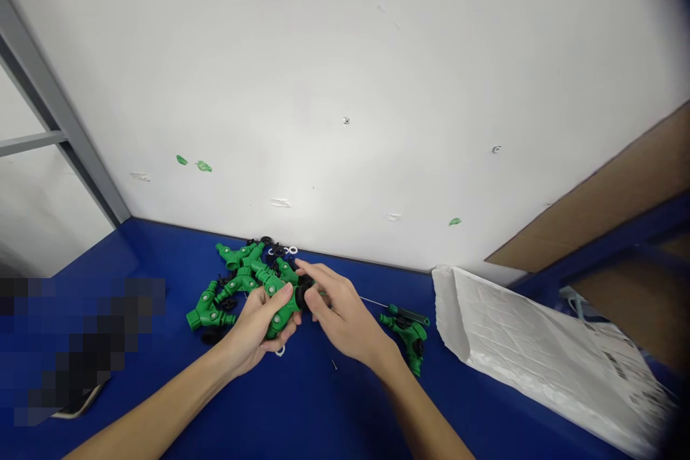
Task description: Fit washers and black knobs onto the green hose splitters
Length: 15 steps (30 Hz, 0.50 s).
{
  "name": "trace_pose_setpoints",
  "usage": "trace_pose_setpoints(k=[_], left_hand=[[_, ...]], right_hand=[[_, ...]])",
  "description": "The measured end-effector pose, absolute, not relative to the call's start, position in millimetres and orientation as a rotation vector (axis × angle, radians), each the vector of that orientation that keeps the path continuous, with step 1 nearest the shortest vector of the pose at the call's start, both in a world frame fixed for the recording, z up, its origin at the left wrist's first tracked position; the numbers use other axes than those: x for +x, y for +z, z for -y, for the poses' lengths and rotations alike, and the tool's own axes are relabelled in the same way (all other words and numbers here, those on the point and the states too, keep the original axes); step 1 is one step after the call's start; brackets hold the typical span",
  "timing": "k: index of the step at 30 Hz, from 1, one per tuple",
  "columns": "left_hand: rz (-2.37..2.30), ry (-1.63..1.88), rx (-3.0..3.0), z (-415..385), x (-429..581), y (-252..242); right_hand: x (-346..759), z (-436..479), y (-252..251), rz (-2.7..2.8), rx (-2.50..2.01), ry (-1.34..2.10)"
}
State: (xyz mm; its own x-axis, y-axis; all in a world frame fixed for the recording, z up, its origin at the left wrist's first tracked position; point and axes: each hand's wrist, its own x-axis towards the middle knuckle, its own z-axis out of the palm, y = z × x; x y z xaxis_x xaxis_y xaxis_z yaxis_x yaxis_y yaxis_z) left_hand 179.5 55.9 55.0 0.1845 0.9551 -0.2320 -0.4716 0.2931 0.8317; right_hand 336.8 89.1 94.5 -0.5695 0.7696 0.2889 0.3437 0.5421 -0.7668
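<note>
A blurry patch [80, 345] hides the blue surface [162, 259] left of the green plastic fittings [226, 302]. Fingers [323, 279] cover the end of one fitting [283, 313]. Small rings [288, 251] behind them are hard to see.

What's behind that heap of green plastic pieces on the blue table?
Behind the green plastic fittings lie small black parts and white rings on the blue tabletop, then a white wall. Whatever lies under them is hidden.

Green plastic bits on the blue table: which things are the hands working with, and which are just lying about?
Working with:
left hand, holding a green plastic hose fitting
right hand, on its black cap

Just lying about:
pile of green fittings
screwdriver
white padded bag
</note>
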Motion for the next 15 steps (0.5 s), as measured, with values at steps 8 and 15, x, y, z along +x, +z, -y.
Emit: trace_pose_setpoints(k=[8, 15], left_hand=[[-0.804, 1.127, 0.650, -58.0, 176.3, 49.2], [-0.824, 1.124, 0.672, -57.7, 178.1, 45.2]], right_hand=[[337.9, -92.0, 91.8, 2.129, -0.770, 0.934], [341.6, -92.8, 100.5, 2.196, -0.859, 0.955]])
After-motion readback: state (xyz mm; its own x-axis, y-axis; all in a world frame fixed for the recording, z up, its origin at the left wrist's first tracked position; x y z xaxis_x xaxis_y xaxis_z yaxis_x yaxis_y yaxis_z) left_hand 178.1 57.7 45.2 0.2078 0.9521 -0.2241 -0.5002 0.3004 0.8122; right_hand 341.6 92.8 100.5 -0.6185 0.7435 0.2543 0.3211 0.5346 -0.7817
